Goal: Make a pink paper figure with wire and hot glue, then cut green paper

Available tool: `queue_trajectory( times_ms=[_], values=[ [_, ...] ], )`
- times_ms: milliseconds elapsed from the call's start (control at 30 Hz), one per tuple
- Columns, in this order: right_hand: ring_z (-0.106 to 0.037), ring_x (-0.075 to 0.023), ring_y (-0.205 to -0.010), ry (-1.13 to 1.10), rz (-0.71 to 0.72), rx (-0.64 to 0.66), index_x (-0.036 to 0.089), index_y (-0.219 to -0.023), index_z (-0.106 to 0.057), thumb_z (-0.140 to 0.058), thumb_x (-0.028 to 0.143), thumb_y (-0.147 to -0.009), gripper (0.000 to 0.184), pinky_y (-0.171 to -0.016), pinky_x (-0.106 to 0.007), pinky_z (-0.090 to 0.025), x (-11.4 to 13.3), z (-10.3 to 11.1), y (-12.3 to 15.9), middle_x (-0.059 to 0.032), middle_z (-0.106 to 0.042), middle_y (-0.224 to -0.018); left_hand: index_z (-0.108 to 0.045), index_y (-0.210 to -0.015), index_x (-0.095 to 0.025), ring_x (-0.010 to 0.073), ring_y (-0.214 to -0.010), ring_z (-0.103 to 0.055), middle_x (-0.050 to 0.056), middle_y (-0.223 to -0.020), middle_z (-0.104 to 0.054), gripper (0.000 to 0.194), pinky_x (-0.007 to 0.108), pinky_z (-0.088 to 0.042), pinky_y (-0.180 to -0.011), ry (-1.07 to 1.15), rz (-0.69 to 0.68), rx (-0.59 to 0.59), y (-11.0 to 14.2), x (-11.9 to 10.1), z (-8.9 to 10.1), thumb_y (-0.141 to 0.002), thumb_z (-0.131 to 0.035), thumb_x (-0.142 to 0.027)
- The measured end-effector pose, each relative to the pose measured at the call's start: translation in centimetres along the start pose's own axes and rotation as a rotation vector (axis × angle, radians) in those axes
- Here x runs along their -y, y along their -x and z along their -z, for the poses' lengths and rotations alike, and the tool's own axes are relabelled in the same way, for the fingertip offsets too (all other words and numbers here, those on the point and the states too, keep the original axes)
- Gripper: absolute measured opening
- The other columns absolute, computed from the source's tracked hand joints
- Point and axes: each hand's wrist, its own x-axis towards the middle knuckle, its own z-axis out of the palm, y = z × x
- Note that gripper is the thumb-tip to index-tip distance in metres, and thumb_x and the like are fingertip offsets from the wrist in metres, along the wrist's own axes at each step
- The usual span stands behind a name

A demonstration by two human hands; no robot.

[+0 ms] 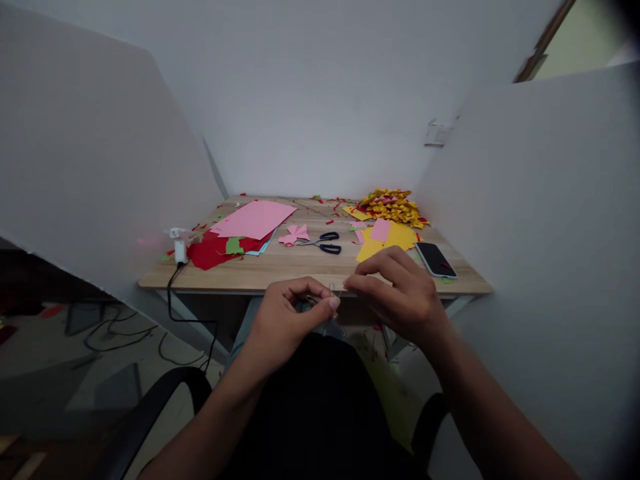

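Note:
My left hand (290, 313) and my right hand (400, 293) meet just in front of the desk's near edge, over my lap. Both have their fingers pinched together around something small and thin that I cannot make out. Past them on the wooden desk (300, 267) lie black-handled scissors (325, 243), a pink cut paper shape (295, 234), a pink sheet (255, 219) over red paper (213, 252), yellow paper (385, 240) with a pink piece on it, and a pile of yellow folded paper pieces (393, 205).
A black phone (436, 259) lies at the desk's right front corner. A small white device (180, 245) with a black cable sits at the left edge. White partition boards stand left and right. Paper scraps litter the desk. Black chair armrests (150, 407) flank my lap.

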Motion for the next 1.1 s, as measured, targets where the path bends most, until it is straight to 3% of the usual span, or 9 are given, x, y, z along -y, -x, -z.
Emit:
queue_trajectory(
  times_ms=[233,400,533,633,767,867,967,1100],
  values=[
    [-0.057,-0.0162,-0.075,-0.095,-0.215,-0.104,0.018,-0.092,-0.068,-0.058,0.011,-0.093,0.011,-0.068,-0.029,-0.048,1.8,-1.4,-0.6,-0.0049,-0.065,-0.078,-0.068,-0.065,-0.017,0.0117,-0.062,-0.060,-0.001,-0.064,-0.069,0.014,0.023,-0.048,-0.066,0.016,-0.024,-0.061,0.0,0.5,-0.3,-0.074,-0.076,-0.025],
    [-0.059,-0.0128,-0.066,-0.304,-0.518,-0.118,0.020,-0.081,-0.070,-0.064,0.017,-0.089,0.011,-0.062,-0.025,-0.048,2.7,-2.0,-1.1,-0.0007,-0.065,-0.071,-0.070,-0.068,-0.018,0.0126,-0.067,-0.063,0.000,-0.068,-0.071,0.011,0.023,-0.049,-0.068,-0.038,-0.059,-0.120,0.1,0.7,-0.6,-0.075,-0.076,-0.024],
    [-0.062,-0.0133,-0.062,-0.694,-0.896,-0.061,0.019,-0.076,-0.073,-0.071,0.028,-0.082,0.011,-0.059,-0.025,-0.049,2.8,-2.2,-1.4,-0.0012,-0.071,-0.069,-0.070,-0.067,-0.017,0.0129,-0.067,-0.061,0.000,-0.067,-0.070,0.012,0.024,-0.048,-0.068,-0.073,-0.069,-0.136,-0.1,0.8,-0.6,-0.075,-0.075,-0.024],
    [-0.062,-0.0120,-0.061,-0.991,-1.076,-0.001,0.017,-0.078,-0.075,-0.078,0.035,-0.075,0.019,-0.058,-0.024,-0.049,2.3,-2.0,-1.6,-0.0014,-0.072,-0.070,-0.070,-0.068,-0.017,0.0119,-0.065,-0.060,0.000,-0.067,-0.069,0.013,0.023,-0.047,-0.067,-0.003,-0.035,-0.084,-0.4,1.2,-0.2,-0.076,-0.075,-0.026],
    [-0.057,-0.0080,-0.057,-1.258,-1.100,0.178,0.016,-0.091,-0.076,-0.083,0.037,-0.071,0.030,-0.056,-0.020,-0.047,1.3,-1.5,-1.5,0.0008,-0.069,-0.068,-0.069,-0.068,-0.016,0.0106,-0.061,-0.057,-0.001,-0.062,-0.065,0.015,0.023,-0.045,-0.065,0.125,0.052,0.003,-0.8,1.6,0.4,-0.076,-0.074,-0.028],
    [-0.057,-0.0073,-0.056,-1.312,-1.027,0.282,0.016,-0.096,-0.075,-0.078,0.044,-0.078,0.034,-0.055,-0.019,-0.046,0.5,-1.5,-1.1,0.0000,-0.070,-0.070,-0.066,-0.062,-0.016,0.0103,-0.059,-0.053,-0.001,-0.058,-0.061,0.020,0.023,-0.042,-0.063,0.141,0.082,0.080,-0.8,1.5,0.6,-0.076,-0.072,-0.029],
    [-0.054,-0.0056,-0.050,-1.265,-0.965,0.320,0.015,-0.086,-0.074,-0.072,0.048,-0.084,0.033,-0.050,-0.018,-0.043,-0.2,-1.8,-0.8,-0.0004,-0.070,-0.069,-0.067,-0.064,-0.016,0.0103,-0.059,-0.050,-0.001,-0.059,-0.060,0.019,0.023,-0.040,-0.061,0.139,0.103,0.142,-0.8,1.3,0.7,-0.076,-0.071,-0.029],
    [-0.052,-0.0047,-0.044,-1.293,-1.037,0.345,0.015,-0.069,-0.068,-0.080,0.046,-0.075,0.033,-0.042,-0.016,-0.039,-0.5,-1.7,-0.7,0.0024,-0.067,-0.062,-0.068,-0.065,-0.017,0.0097,-0.059,-0.046,-0.002,-0.061,-0.059,0.019,0.023,-0.036,-0.060,0.075,0.116,0.165,-0.8,1.4,0.7,-0.076,-0.072,-0.031]
  ],
)
